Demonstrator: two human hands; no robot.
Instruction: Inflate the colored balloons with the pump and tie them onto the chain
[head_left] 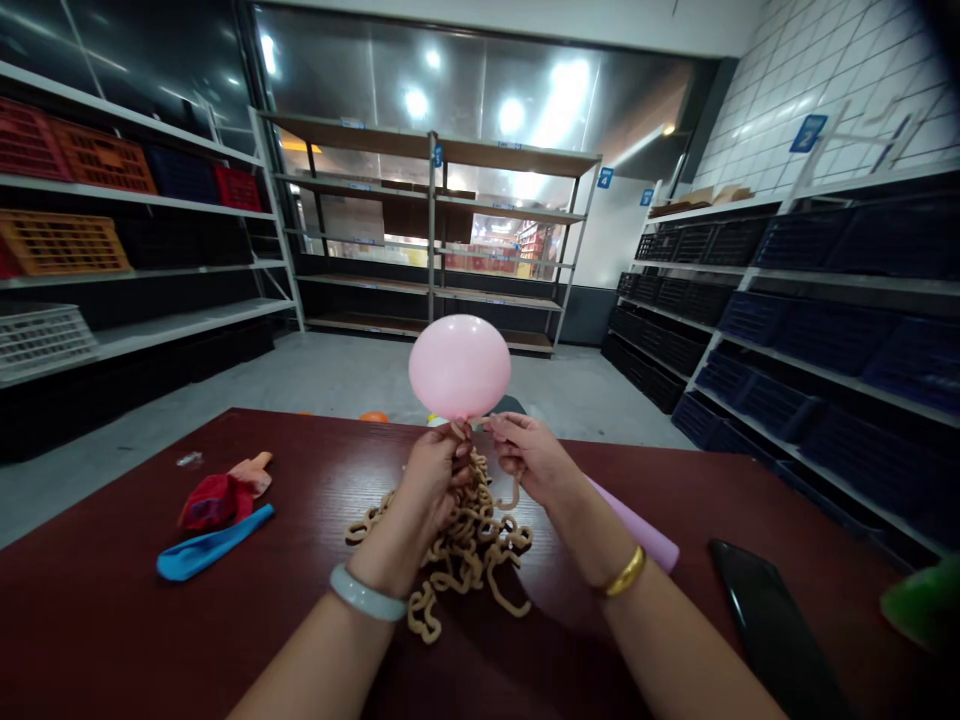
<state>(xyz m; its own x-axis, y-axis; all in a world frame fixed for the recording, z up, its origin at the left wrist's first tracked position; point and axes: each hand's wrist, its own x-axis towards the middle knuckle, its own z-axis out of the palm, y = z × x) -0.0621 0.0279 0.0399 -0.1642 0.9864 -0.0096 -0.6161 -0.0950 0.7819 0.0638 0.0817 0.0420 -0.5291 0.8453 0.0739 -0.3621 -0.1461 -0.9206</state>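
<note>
A pink inflated balloon [459,366] stands upright above the table's far edge, its neck at the bottom. My left hand [442,468] is closed, pinching the balloon by that neck. Beside it, my right hand [529,455] pinches a tan cord [511,496] close to the balloon's neck; a loose end curls down below the fingers. Under both hands lies a tangled heap of the same thick tan cord [469,550], partly hidden by my left wrist.
The dark red table [315,640] carries flat red and orange balloons [217,500], a flat blue balloon [214,545], a pink-purple cylinder [637,528] and a black phone-like slab [772,620]. A green object [926,605] is blurred at right. Shelves with crates [71,243] line the room.
</note>
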